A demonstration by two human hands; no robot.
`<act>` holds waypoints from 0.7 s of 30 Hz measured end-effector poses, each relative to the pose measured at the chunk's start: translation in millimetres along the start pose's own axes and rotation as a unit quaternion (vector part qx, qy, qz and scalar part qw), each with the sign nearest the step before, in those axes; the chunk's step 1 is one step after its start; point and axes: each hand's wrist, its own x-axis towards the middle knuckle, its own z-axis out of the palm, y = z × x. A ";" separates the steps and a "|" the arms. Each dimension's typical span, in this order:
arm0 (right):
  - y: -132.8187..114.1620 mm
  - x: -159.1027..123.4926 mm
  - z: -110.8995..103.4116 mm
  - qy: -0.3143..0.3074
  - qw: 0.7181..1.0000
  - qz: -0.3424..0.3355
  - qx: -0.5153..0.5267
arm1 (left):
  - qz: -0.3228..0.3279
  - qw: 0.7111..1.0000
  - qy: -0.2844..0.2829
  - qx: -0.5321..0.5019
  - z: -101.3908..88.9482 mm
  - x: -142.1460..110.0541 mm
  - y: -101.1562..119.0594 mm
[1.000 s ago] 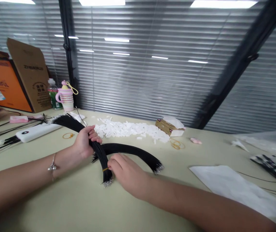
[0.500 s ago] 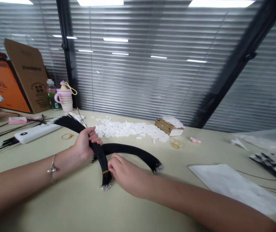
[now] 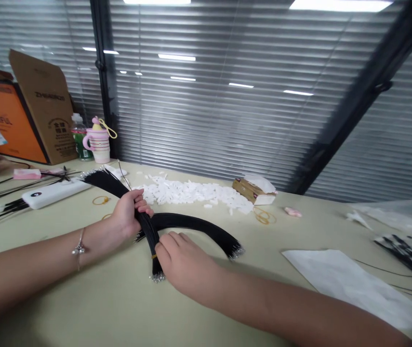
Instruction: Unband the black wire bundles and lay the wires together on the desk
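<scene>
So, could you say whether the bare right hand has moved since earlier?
Yes, the right hand moved left, away from the silver-tipped end of the arched black wire bundle.

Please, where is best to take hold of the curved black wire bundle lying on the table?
Grip the curved black wire bundle probably at its middle span, from above: it lies flat and arched there, clear of the left hand, right hand and splayed metal tips.
</scene>
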 end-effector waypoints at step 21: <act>27.7 -13.1 -58.3 -0.124 0.932 0.094 0.328 | -0.027 0.991 -0.109 0.066 10.5 -5.2 11.8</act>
